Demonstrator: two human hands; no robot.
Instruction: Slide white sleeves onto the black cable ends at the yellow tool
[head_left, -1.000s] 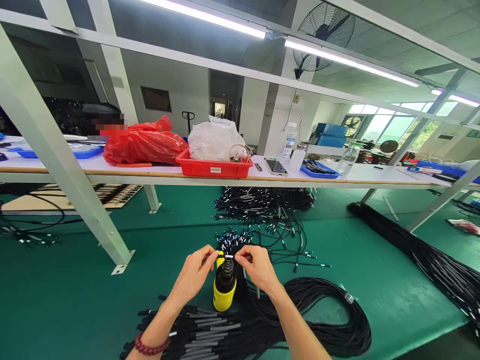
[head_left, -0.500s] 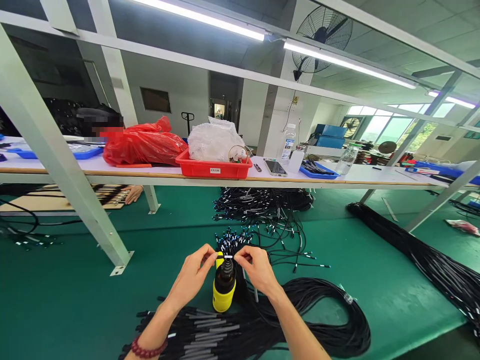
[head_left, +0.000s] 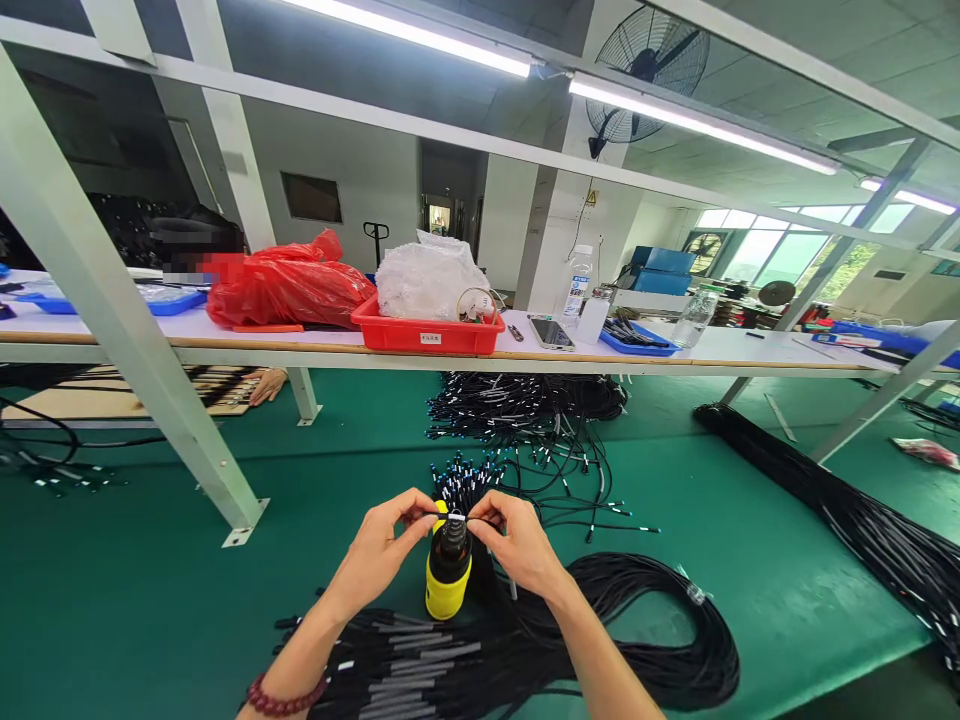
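My left hand (head_left: 382, 550) and my right hand (head_left: 514, 545) pinch the two ends of a thin black cable end with a white sleeve (head_left: 454, 518), held level between them. It sits just above the black nozzle of a yellow heat tool (head_left: 448, 570) that stands upright on the green table (head_left: 135, 580). A big coil of black cables (head_left: 645, 640) lies under my right forearm. Cable ends with grey sleeves (head_left: 420, 655) lie below my left forearm. A bead bracelet circles my left wrist.
A heap of black cables with blue and white tips (head_left: 525, 420) lies behind the tool. A shelf (head_left: 337, 345) carries a red tray (head_left: 427, 335), a red bag, a phone, bottles and a blue tray. A white post (head_left: 150, 360) slants at left. Another person's hand (head_left: 266, 385) rests beneath the shelf.
My hands have stayed pinched on the cable over the tool's nozzle, with only small finger shifts. Another person's hand came into view under the shelf at left.
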